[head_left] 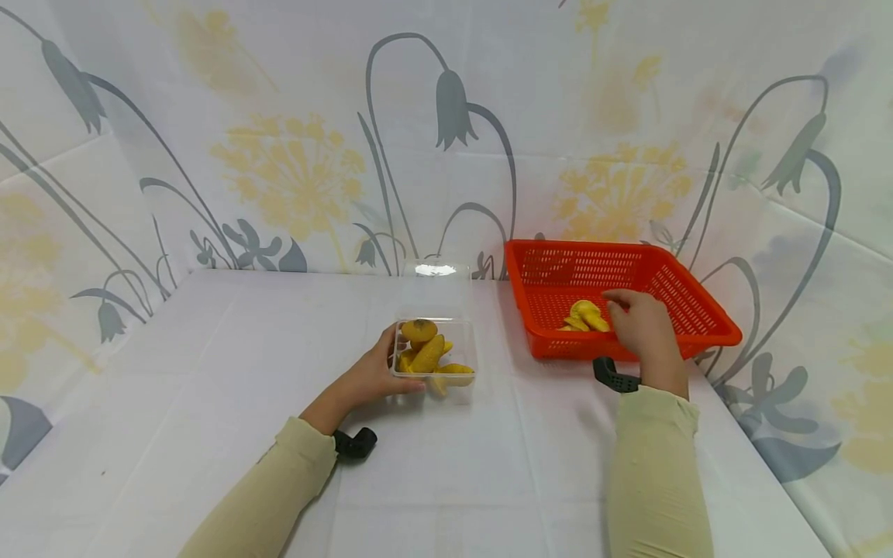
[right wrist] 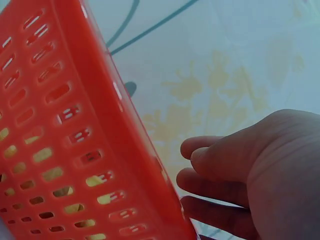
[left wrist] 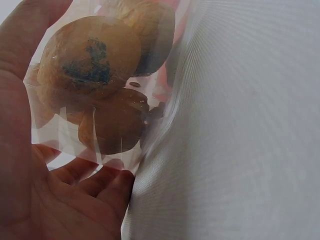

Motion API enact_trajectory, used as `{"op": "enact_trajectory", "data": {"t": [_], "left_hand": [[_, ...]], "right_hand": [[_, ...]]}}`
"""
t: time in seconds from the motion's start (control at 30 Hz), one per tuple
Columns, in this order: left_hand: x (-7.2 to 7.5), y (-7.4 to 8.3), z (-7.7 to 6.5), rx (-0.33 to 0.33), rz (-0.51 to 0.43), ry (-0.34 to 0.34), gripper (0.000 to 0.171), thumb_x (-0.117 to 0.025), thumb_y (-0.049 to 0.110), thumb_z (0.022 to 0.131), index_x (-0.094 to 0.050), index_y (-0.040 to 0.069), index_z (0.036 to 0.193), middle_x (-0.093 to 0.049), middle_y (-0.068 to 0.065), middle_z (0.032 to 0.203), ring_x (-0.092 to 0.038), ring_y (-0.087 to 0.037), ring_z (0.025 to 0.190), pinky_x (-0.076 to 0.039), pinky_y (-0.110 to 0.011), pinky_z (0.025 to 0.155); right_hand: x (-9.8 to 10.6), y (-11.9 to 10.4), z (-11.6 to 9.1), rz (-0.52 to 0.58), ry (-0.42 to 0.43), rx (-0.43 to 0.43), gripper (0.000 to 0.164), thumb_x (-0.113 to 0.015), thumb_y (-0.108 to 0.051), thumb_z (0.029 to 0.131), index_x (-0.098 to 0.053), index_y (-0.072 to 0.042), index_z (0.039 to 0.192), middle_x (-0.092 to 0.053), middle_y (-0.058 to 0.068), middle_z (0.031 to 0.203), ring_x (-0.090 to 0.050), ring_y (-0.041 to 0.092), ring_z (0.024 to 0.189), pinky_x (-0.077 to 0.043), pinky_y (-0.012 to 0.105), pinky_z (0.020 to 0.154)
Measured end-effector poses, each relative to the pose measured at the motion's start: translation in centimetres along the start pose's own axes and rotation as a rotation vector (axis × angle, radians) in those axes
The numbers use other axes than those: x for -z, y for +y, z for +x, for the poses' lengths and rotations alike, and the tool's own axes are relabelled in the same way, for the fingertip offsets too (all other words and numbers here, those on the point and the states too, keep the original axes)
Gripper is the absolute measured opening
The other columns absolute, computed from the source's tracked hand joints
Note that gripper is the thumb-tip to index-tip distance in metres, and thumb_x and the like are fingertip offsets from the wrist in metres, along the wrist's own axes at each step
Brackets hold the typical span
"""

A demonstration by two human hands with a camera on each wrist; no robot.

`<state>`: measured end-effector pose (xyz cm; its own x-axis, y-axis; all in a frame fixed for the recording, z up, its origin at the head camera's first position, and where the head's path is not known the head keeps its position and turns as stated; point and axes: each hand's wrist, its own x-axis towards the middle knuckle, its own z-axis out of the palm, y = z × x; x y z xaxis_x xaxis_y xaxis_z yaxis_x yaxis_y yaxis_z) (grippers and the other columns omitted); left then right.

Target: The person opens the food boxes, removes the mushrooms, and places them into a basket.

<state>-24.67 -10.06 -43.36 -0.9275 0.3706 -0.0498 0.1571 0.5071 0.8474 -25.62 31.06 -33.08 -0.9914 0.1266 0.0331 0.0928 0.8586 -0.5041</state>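
My left hand grips a clear plastic box by its left side, thumb along the front and fingers behind. Inside lie several yellow oblong pieces, rounded like small potatoes. The left wrist view shows one piece through the plastic, below another with a dark blue-green patch. My right hand hovers over the front rim of a red basket, fingers loosely bent. Nothing shows between its fingers in the right wrist view. More yellow pieces lie in the basket, left of that hand.
The box's transparent lid stands raised at its back. Under everything is a white cloth-covered table. A flower-printed curtain rises behind and at both sides, close to the basket's back edge.
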Motion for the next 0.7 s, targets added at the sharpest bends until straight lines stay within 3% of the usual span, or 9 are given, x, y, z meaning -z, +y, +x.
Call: {"op": "enact_trajectory", "data": {"t": [0.17, 0.27, 0.4, 0.53, 0.63, 0.7], "left_hand": [[0.0, 0.1, 0.0, -0.006, -0.002, 0.001, 0.116, -0.083, 0.049, 0.07, -0.008, 0.023, 0.155, -0.032, -0.014, 0.155, -0.032, -0.037, 0.143, -0.031, -0.054, 0.115], [0.0, 0.0, 0.0, -0.01, -0.003, 0.001, 0.115, -0.083, 0.049, 0.071, -0.008, 0.023, 0.155, -0.032, -0.015, 0.155, -0.033, -0.037, 0.143, -0.032, -0.053, 0.115], [0.0, 0.0, 0.0, -0.013, -0.001, 0.001, 0.115, -0.083, 0.049, 0.071, -0.008, 0.022, 0.155, -0.032, -0.014, 0.155, -0.033, -0.037, 0.143, -0.032, -0.053, 0.115], [0.0, 0.1, -0.1, -0.013, -0.003, 0.003, 0.115, -0.083, 0.048, 0.071, -0.009, 0.023, 0.155, -0.032, -0.014, 0.155, -0.033, -0.036, 0.143, -0.032, -0.053, 0.115], [0.0, 0.2, -0.1, -0.01, -0.003, 0.005, 0.115, -0.084, 0.048, 0.071, -0.009, 0.023, 0.155, -0.033, -0.013, 0.154, -0.033, -0.036, 0.143, -0.032, -0.053, 0.115], [0.0, 0.2, -0.1, -0.008, -0.001, 0.005, 0.115, -0.084, 0.047, 0.071, -0.008, 0.023, 0.155, -0.033, -0.013, 0.155, -0.033, -0.036, 0.143, -0.032, -0.053, 0.115]], "right_hand": [[-0.1, -0.7, -0.1, 0.007, -0.017, 0.027, 0.043, -0.041, -0.029, 0.103, -0.049, -0.011, 0.142, -0.055, 0.02, 0.127, -0.05, 0.03, 0.091, -0.045, 0.031, 0.066], [-0.3, -1.2, -0.1, 0.003, -0.017, 0.051, 0.042, -0.041, -0.027, 0.103, -0.05, -0.01, 0.141, -0.055, 0.02, 0.125, -0.051, 0.028, 0.083, -0.042, 0.028, 0.059], [-0.7, -2.0, 0.0, -0.003, -0.005, 0.087, 0.041, -0.042, -0.024, 0.102, -0.052, -0.01, 0.139, -0.056, 0.019, 0.126, -0.051, 0.028, 0.084, -0.041, 0.028, 0.058], [-1.0, -2.7, 0.2, -0.016, 0.004, 0.114, 0.04, -0.044, -0.024, 0.102, -0.053, -0.012, 0.139, -0.055, 0.018, 0.131, -0.05, 0.03, 0.093, -0.044, 0.031, 0.063], [-1.2, -3.3, 0.2, -0.026, 0.001, 0.13, 0.04, -0.046, -0.025, 0.101, -0.053, -0.013, 0.139, -0.053, 0.018, 0.137, -0.051, 0.034, 0.105, -0.052, 0.042, 0.078], [-1.4, -3.8, 0.1, -0.033, 0.0, 0.141, 0.039, -0.047, -0.026, 0.101, -0.054, -0.013, 0.138, -0.051, 0.018, 0.14, -0.05, 0.036, 0.113, -0.051, 0.051, 0.091]]}}
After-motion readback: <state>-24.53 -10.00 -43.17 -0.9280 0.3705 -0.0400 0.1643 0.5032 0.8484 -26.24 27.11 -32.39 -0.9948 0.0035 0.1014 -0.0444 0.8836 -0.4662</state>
